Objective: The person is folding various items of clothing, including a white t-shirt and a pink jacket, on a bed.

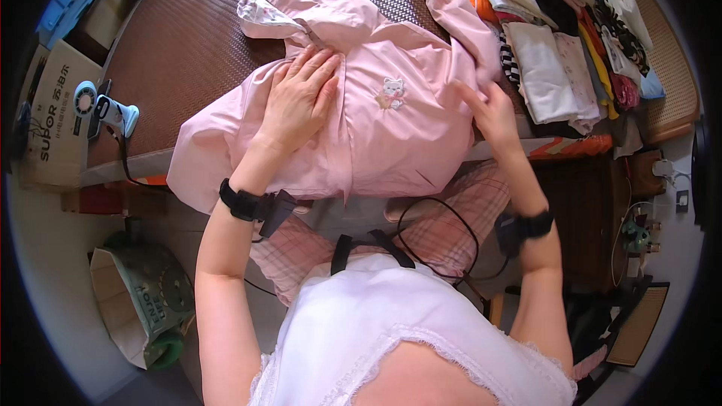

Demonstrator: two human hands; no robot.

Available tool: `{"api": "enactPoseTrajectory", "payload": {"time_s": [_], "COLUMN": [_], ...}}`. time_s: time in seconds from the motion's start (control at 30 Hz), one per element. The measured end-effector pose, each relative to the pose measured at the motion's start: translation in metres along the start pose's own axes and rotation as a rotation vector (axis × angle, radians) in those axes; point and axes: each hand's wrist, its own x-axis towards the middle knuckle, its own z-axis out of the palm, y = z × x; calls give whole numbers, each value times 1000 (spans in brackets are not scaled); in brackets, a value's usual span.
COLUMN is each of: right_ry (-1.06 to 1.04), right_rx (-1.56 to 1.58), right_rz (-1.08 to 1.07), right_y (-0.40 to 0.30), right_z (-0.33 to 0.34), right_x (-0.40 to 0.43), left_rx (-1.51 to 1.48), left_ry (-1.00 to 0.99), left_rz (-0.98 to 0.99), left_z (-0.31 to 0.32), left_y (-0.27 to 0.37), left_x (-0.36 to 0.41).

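A pink hooded child's jacket (395, 141) with an embroidered cat patch (393, 93) lies front up on a brown woven mat (163, 62), its lower edge hanging over the near side. Its hood (333, 8), with a patterned lining, points away from me. Flat on the chest beside the front placket rests my left hand (304, 96), fingers extended. My right hand (491, 110) is at the sleeve (471, 34) on the right, thumb and finger near the cloth; blur hides whether they pinch it. That sleeve is bent upward, its gathered cuff near the clothes piles.
Folded clothes (544, 73) are stacked at the right, beside a woven-top chair (668, 67). At the left are a small blue fan (115, 110) with a cable and a cardboard box (59, 118). A storage bag (146, 299) stands below. A black cable (476, 237) loops over my lap.
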Motion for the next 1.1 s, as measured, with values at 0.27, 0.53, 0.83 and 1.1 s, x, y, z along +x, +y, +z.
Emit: {"api": "enactPoseTrajectory", "payload": {"time_s": [0.27, 0.53, 0.83, 1.1], "right_ry": [-43, 251, -57, 92], "right_rx": [123, -244, -34, -112], "right_rz": [-688, -757, -806, -536], "right_y": [-115, -118, -12, 32], "right_z": [33, 63, 41, 56], "right_x": [147, 176, -109, -121], "left_rx": [-36, 193, 240, 213], "left_ry": [156, 11, -55, -63], "left_rz": [-80, -338, -391, -415], "left_z": [3, 16, 7, 11], "left_y": [-30, -84, -77, -80], "left_x": [2, 30, 42, 39]}}
